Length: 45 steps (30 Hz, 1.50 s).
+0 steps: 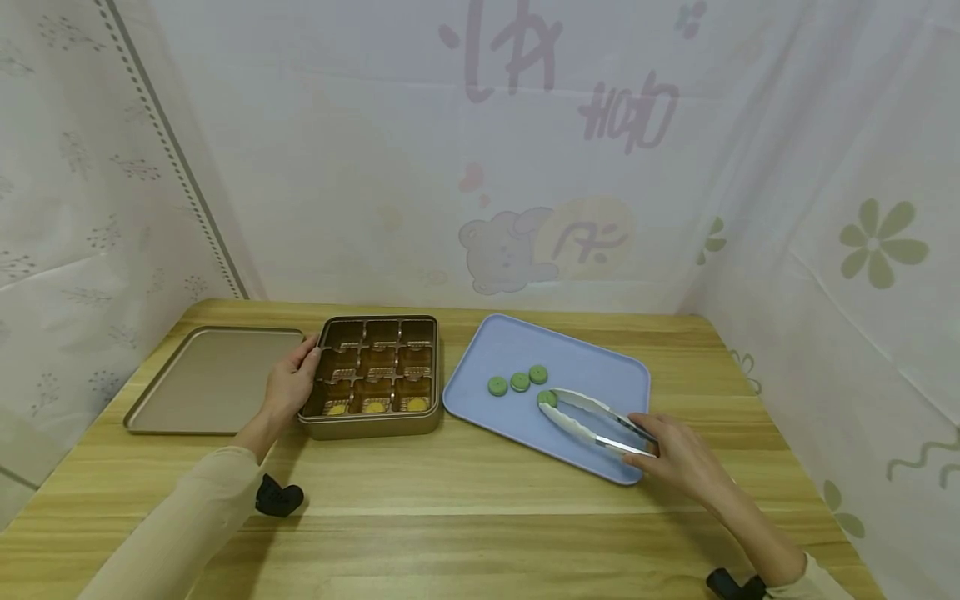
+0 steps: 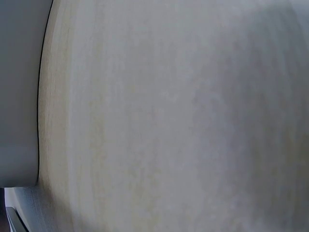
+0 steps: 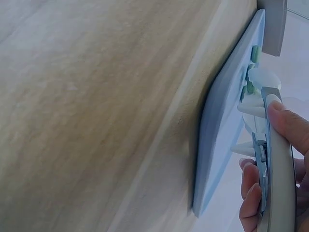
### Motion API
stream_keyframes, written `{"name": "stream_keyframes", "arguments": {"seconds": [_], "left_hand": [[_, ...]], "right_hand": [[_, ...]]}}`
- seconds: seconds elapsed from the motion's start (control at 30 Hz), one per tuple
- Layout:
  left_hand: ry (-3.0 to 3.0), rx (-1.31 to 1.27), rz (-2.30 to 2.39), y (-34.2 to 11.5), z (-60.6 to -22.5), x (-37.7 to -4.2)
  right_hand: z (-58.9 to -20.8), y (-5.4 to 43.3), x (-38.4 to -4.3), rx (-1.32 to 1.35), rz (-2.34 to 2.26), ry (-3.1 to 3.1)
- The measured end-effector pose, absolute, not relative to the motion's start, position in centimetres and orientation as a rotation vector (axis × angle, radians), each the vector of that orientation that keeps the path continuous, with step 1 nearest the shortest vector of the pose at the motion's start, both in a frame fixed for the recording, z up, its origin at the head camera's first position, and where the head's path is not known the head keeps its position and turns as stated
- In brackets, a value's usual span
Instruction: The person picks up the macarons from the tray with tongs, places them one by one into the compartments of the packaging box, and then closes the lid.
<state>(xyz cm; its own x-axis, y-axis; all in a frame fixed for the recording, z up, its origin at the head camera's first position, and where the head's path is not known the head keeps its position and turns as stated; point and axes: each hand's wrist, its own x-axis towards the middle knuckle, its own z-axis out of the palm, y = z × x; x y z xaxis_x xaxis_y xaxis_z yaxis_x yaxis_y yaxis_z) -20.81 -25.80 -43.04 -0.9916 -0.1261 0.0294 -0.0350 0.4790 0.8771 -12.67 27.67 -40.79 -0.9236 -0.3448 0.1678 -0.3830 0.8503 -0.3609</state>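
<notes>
My left hand (image 1: 291, 382) holds the left rim of a bronze-coloured tin box (image 1: 375, 427), whose brown insert is divided into square compartments. Small yellow round pieces (image 1: 373, 407) lie in its front three compartments. On a blue tray (image 1: 480, 421) sit three small green round cakes (image 1: 520, 382), with a fourth-like green cake (image 1: 547, 399) between the white tips of a pair of tongs (image 1: 573, 427). My right hand (image 1: 682, 458) grips the tongs by their metal arms. In the right wrist view, thumb and fingers wrap the tongs' handle (image 3: 281, 169). The left wrist view leaves the left hand's fingers out.
A flat bronze-coloured lid (image 1: 217, 379) lies left of the tin box on the wooden table (image 1: 450, 533). Patterned white cloth (image 1: 360, 167) hangs behind and along both sides. Black devices (image 1: 279, 496) are strapped near both wrists.
</notes>
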Motion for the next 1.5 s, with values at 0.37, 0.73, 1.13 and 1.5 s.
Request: {"name": "stream_keyframes", "arguments": {"seconds": [0.37,0.73,1.13,1.5], "left_hand": [[-2.621,0.135,-1.572,-25.7,-42.9,-20.9],[-2.627,0.123,-1.568,-25.7,-42.8,-20.8],[-2.620,0.138,-1.573,-25.7,-42.8,-20.7],[-2.603,0.114,-1.579,-25.7,-42.8,-20.6]], "right_hand": [[-40.0,26.0,-13.3,0.584,0.621,-2.937],[-38.0,20.9,-15.3,0.688,0.703,-2.896],[-36.9,15.1,-18.1,0.829,0.699,-2.840],[-36.5,11.6,-20.0,0.859,0.531,-2.889]]}}
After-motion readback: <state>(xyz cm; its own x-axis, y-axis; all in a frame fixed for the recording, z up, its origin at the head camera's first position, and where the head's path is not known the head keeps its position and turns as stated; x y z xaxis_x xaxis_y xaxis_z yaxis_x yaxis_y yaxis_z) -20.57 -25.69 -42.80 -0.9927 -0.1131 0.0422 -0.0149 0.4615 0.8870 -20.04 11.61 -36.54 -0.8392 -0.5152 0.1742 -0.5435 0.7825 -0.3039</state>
